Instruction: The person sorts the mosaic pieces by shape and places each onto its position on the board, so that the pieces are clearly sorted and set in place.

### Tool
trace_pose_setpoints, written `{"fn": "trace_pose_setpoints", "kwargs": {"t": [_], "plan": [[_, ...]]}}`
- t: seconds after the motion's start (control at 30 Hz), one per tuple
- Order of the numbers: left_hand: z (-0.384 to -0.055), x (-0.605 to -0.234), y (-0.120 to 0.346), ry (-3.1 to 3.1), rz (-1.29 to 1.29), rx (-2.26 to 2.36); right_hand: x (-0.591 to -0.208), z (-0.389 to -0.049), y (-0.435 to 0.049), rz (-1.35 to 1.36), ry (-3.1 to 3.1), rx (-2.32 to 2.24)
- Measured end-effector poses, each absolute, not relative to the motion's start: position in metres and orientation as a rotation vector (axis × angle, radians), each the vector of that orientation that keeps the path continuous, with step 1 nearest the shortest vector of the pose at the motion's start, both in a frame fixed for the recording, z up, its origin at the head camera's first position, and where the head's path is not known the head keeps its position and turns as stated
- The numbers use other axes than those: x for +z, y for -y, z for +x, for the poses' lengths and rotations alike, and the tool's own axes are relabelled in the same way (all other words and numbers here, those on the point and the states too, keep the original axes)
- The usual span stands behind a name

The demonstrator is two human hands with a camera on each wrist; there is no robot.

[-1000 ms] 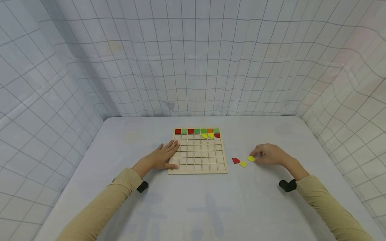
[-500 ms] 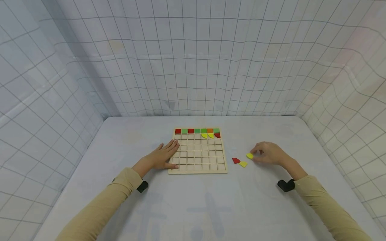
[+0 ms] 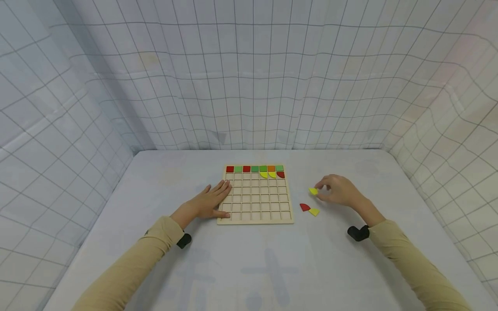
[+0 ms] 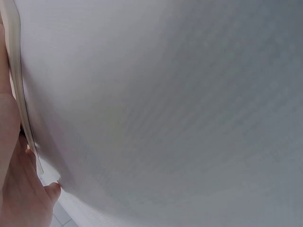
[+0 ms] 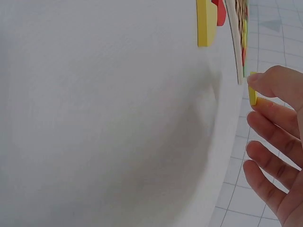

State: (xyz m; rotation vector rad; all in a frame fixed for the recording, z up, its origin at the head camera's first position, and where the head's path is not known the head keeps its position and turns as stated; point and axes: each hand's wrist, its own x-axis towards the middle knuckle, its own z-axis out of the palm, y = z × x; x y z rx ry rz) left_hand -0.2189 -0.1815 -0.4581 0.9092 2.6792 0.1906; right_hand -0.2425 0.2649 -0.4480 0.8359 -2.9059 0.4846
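My left hand (image 3: 210, 201) rests with spread, straight fingers on the left edge of a wooden grid board (image 3: 255, 224). Between thumb and index finger, my right hand (image 3: 339, 190) pinches a yellow quarter-circle tile (image 3: 313, 191), raised off the table to the right of the board. In the right wrist view the held yellow tile (image 5: 253, 89) appears edge-on, the other fingers loosely bent. Below it on the table lie a red quarter-circle tile (image 3: 304, 207) and a second yellow quarter-circle tile (image 3: 314, 212), their corners meeting.
Red, green and orange square tiles (image 3: 254, 169) fill the board's far row. Two yellow quarter-circles (image 3: 263, 175) and a dark red one (image 3: 280, 175) sit at the right of the second row. White gridded curtains (image 3: 253, 86) enclose the white table (image 3: 249, 259) at the back and sides.
My right hand has lifted the yellow quarter-circle tile off the table and carried it left and away from me, toward the board. The left hand has stayed put.
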Motion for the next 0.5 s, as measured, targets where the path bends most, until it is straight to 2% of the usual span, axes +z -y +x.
{"fn": "trace_pose_setpoints", "kwargs": {"t": [0.5], "plan": [[-0.219,-0.457,0.182,-2.67,0.901,0.198,-0.439,-0.254,-0.229,0.777,2.892,0.502]]}}
